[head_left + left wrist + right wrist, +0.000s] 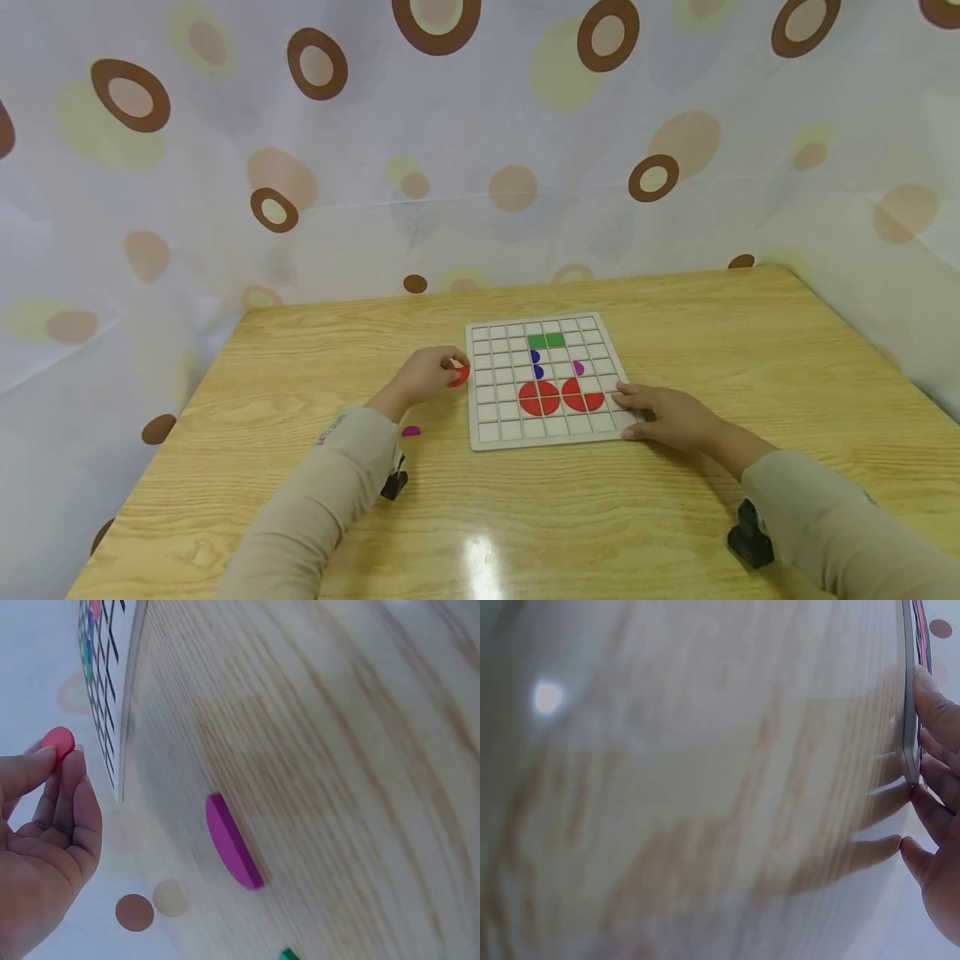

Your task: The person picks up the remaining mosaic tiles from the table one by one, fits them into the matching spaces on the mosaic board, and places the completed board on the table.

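My left hand (429, 373) pinches a red rounded piece (460, 377) between thumb and fingers, beside the left edge of a white grid board (491, 432). In the left wrist view the red piece (58, 741) shows above the fingertips. My right hand (671, 417) grips the board at its near right corner, thumb at the front and fingers along the right side. On the board lie red quarter-circle pieces (538, 398), one full circle and another lacking its upper right quarter. Above them sit green squares (546, 341), blue half-circles (537, 372) and a magenta half-circle (578, 367).
A loose magenta half-circle (232, 844) lies on the wooden table (555, 517), near my left wrist. The tip of a green piece (288, 954) shows at the bottom of the left wrist view. A curtain (450, 192) with printed circles hangs behind the table.
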Action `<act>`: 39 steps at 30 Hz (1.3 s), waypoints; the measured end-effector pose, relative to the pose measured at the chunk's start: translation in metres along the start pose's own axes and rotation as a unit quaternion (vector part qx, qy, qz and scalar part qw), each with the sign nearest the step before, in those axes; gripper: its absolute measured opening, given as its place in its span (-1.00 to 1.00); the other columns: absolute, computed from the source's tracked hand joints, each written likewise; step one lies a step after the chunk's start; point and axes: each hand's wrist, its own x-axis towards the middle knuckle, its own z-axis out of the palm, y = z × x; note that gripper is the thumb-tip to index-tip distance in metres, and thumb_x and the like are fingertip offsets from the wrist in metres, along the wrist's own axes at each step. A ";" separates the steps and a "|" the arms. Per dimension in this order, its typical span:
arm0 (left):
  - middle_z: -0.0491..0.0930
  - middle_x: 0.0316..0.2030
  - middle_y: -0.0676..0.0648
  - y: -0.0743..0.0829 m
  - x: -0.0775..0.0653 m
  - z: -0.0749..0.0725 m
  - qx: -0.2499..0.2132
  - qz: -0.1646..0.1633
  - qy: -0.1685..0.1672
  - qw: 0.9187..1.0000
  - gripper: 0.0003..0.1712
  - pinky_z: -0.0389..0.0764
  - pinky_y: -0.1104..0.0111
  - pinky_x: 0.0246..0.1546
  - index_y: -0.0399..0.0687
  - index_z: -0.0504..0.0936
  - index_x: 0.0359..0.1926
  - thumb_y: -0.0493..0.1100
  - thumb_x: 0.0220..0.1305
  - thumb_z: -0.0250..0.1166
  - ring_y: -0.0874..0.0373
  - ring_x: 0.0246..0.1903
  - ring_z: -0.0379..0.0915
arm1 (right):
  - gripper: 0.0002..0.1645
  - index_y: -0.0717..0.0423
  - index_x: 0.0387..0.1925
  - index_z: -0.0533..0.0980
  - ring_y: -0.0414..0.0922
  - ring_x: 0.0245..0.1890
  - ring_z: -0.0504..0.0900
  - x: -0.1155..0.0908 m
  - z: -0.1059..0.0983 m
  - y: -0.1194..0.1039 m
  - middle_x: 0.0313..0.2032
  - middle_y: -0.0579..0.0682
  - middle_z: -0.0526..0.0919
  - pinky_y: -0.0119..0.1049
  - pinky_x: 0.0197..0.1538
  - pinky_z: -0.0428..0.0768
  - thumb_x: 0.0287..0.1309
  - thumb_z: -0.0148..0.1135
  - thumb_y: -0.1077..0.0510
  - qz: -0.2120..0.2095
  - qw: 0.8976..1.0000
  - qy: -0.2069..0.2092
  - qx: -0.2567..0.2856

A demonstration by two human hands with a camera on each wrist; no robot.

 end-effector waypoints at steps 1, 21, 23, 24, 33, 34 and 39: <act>0.45 -0.39 -0.09 0.001 0.001 0.001 -0.002 0.002 -0.004 1.000 -0.78 0.36 0.43 -0.53 -0.13 0.52 -0.15 -0.32 0.17 0.08 0.13 -0.45 0.32 | -0.29 0.30 0.08 0.31 0.20 0.13 0.14 0.000 0.000 0.000 0.15 0.23 0.22 0.06 0.07 0.14 -0.05 0.18 -0.07 0.000 1.000 0.000 0.000; 0.45 -0.35 -0.06 0.025 0.016 0.024 -0.040 0.027 -0.041 0.998 -0.74 0.40 0.41 -0.42 -0.15 0.49 -0.09 -0.31 0.19 0.05 0.14 -0.39 0.42 | -0.27 0.30 0.08 0.31 0.20 0.13 0.14 0.002 0.001 -0.001 0.15 0.23 0.21 0.06 0.06 0.14 -0.06 0.18 -0.08 0.002 1.000 -0.001 0.005; 0.46 -0.37 -0.05 0.027 0.018 0.026 -0.044 0.035 -0.043 0.997 -0.74 0.41 0.41 -0.43 -0.16 0.49 -0.10 -0.32 0.18 0.05 0.14 -0.40 0.45 | -0.26 0.30 0.08 0.31 0.20 0.13 0.14 0.002 0.001 -0.001 0.15 0.23 0.21 0.06 0.06 0.14 -0.06 0.17 -0.09 0.003 1.000 -0.002 0.006; 0.47 -0.38 -0.04 0.028 0.019 0.027 -0.045 0.039 -0.044 0.997 -0.75 0.41 0.41 -0.43 -0.16 0.49 -0.10 -0.32 0.17 0.05 0.14 -0.40 0.46 | -0.26 0.29 0.08 0.31 0.20 0.13 0.14 0.002 0.001 0.000 0.15 0.23 0.21 0.06 0.06 0.14 -0.06 0.17 -0.10 0.003 1.000 -0.002 0.007; 0.48 -0.42 -0.01 0.042 0.024 0.038 -0.056 0.050 -0.044 0.996 -0.77 0.36 0.45 -0.51 -0.15 0.51 -0.14 -0.33 0.15 0.06 0.13 -0.42 0.48 | -0.26 0.29 0.08 0.31 0.20 0.13 0.14 0.001 0.002 0.000 0.15 0.22 0.22 0.06 0.06 0.15 -0.06 0.17 -0.10 -0.001 1.000 -0.001 0.002; 0.48 -0.43 0.00 0.044 0.025 0.039 -0.058 0.050 -0.044 0.996 -0.77 0.36 0.45 -0.50 -0.14 0.51 -0.15 -0.33 0.15 0.07 0.13 -0.42 0.48 | -0.26 0.29 0.09 0.31 0.20 0.13 0.14 0.001 0.002 0.000 0.15 0.22 0.22 0.06 0.06 0.15 -0.06 0.17 -0.10 0.000 1.000 -0.001 0.002; 0.49 -0.45 -0.03 0.053 0.029 0.044 -0.082 0.053 -0.045 0.994 -0.81 0.40 0.45 -0.45 -0.15 0.50 -0.17 -0.30 0.16 0.10 0.11 -0.41 0.51 | -0.26 0.30 0.08 0.31 0.20 0.13 0.15 0.000 0.001 0.001 0.15 0.22 0.22 0.06 0.06 0.15 -0.06 0.18 -0.09 -0.001 1.000 0.003 0.003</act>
